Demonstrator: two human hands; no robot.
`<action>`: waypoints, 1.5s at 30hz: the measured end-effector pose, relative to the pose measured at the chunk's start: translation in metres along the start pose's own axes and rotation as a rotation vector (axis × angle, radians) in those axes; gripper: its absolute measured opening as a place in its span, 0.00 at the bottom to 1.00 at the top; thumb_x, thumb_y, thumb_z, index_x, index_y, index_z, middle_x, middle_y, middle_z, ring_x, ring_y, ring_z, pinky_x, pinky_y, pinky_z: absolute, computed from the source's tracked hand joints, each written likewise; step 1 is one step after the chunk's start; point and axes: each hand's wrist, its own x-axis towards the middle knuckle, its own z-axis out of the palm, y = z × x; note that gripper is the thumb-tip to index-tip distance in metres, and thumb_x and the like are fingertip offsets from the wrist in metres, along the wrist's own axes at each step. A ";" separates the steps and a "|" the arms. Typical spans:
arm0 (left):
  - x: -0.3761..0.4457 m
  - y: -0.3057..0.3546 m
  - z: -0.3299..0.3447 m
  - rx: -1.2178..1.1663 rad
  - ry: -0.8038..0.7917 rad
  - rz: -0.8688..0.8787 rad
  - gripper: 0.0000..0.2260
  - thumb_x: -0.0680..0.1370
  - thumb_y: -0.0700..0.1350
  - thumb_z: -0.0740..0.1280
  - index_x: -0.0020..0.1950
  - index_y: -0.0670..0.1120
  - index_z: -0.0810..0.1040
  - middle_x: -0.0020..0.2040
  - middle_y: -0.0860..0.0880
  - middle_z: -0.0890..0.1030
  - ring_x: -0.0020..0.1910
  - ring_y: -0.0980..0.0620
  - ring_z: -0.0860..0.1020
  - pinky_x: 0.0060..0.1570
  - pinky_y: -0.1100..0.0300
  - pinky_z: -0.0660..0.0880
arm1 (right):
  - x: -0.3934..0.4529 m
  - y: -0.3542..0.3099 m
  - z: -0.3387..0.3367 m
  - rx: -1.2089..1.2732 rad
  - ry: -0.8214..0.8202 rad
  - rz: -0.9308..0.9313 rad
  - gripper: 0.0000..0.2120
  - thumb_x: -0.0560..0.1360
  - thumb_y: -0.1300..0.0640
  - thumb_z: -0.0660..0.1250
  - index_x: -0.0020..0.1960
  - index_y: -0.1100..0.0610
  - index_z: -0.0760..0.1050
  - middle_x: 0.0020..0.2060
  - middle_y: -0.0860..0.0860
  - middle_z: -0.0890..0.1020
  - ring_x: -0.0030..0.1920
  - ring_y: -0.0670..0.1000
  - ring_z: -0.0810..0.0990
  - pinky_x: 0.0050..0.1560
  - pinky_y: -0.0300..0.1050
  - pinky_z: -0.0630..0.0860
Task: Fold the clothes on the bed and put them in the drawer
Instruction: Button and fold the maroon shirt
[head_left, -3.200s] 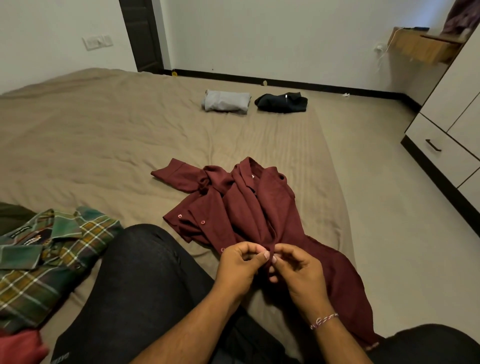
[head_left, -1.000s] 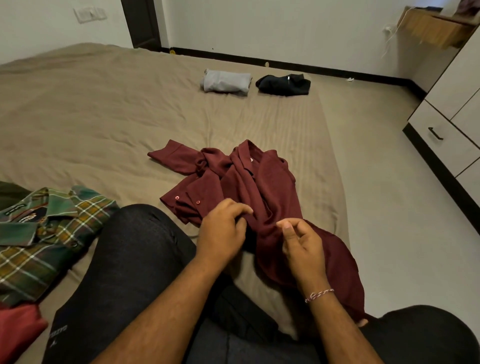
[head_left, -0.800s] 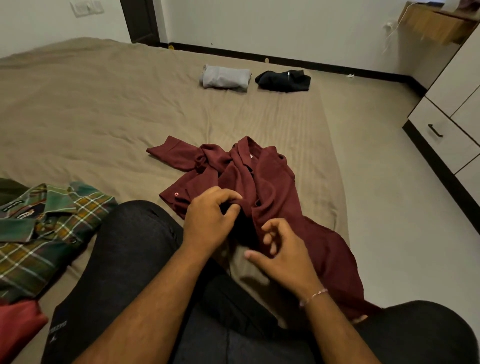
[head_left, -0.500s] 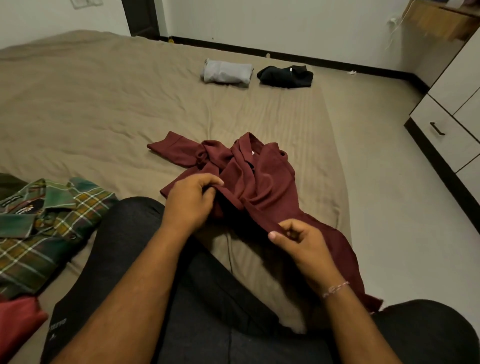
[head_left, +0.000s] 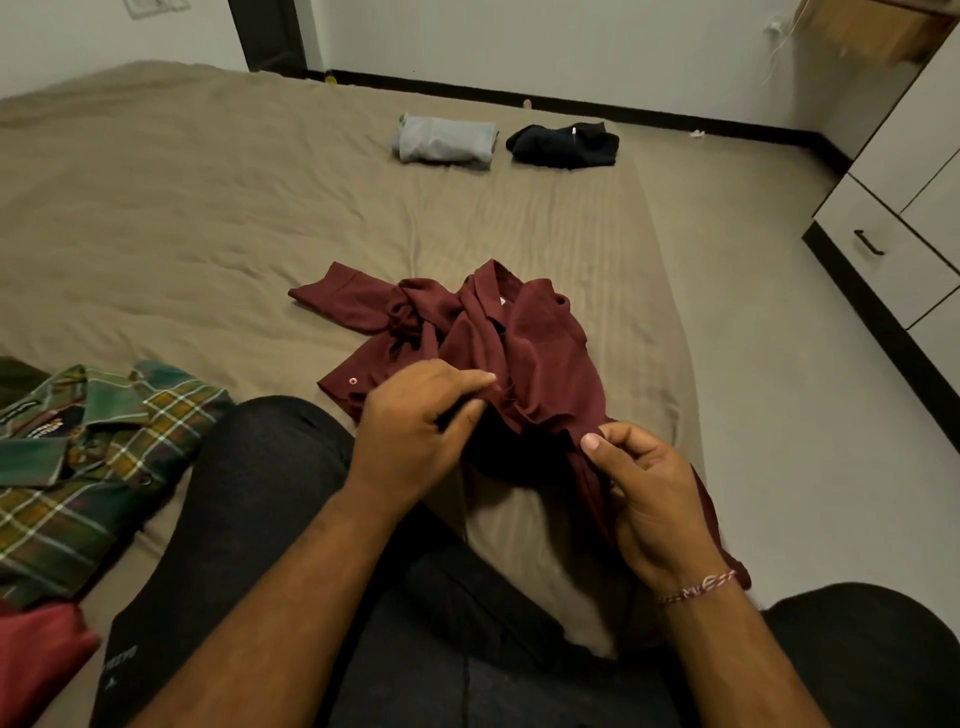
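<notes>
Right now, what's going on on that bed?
A person sits on the bed working on a crumpled maroon shirt. The left hand pinches its fabric near the button edge and the right hand grips the edge nearer the lap. It isn't folded yet. A grey folded garment and a black folded garment lie at the far end; a green plaid shirt waits unfolded. The drawer is closed.

The plaid shirt (head_left: 88, 462) and a red cloth (head_left: 36, 660) run off the left edge of the frame. The maroon shirt (head_left: 524, 353) is bunched, its lower part hidden behind the right hand (head_left: 654, 499). At upper right the shelf (head_left: 878, 26) is cut off and blurred, and the drawer (head_left: 883, 249) runs off the right edge.
</notes>
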 end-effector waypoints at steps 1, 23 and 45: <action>-0.003 0.005 0.005 -0.010 -0.005 0.039 0.07 0.78 0.38 0.74 0.56 0.40 0.86 0.49 0.47 0.86 0.49 0.52 0.83 0.52 0.55 0.80 | -0.001 0.001 0.001 0.018 -0.012 -0.009 0.34 0.54 0.40 0.87 0.49 0.61 0.84 0.45 0.60 0.86 0.46 0.54 0.85 0.52 0.43 0.83; -0.017 0.028 0.028 0.088 0.018 0.253 0.07 0.81 0.45 0.72 0.51 0.43 0.88 0.44 0.49 0.85 0.39 0.50 0.79 0.36 0.48 0.72 | -0.014 -0.006 0.018 -0.126 -0.037 -0.205 0.13 0.69 0.57 0.75 0.52 0.60 0.83 0.46 0.55 0.87 0.48 0.53 0.87 0.51 0.43 0.83; -0.018 0.014 0.042 -0.163 -0.341 -0.019 0.15 0.78 0.46 0.70 0.64 0.46 0.81 0.57 0.53 0.81 0.57 0.57 0.79 0.56 0.57 0.78 | 0.020 0.010 -0.005 -0.390 -0.244 -0.232 0.05 0.76 0.69 0.73 0.50 0.63 0.81 0.44 0.58 0.84 0.45 0.52 0.82 0.49 0.45 0.80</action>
